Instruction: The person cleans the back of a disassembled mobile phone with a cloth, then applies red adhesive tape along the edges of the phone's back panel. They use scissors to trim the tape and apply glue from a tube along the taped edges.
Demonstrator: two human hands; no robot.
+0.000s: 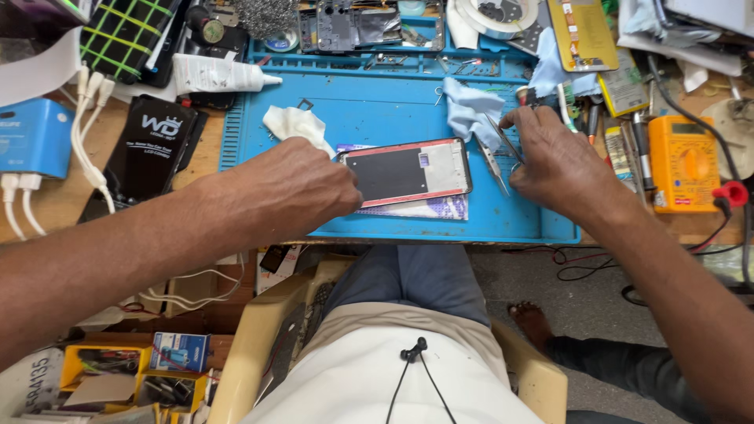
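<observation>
An opened phone frame (pixel 408 171) with a dark panel and red edge lies on a blue work mat (pixel 377 102). My left hand (pixel 302 184) rests on the phone's left end and holds it down. A crumpled white cloth (pixel 297 126) sits just behind that hand. My right hand (pixel 554 157) is at the mat's right side, fingers closed around thin metal tweezers (pixel 493 153). A light blue cloth (pixel 470 110) lies just left of the right hand. Printed paper (pixel 428 208) sticks out under the phone.
An orange multimeter (pixel 683 163) with a red plug stands at right. A white tube (pixel 220 74), a black pouch (pixel 153 149) and a blue charger (pixel 31 137) with white cables lie at left. Phone parts (pixel 353 27) crowd the back. Another person's bare foot (pixel 534 320) is under the bench.
</observation>
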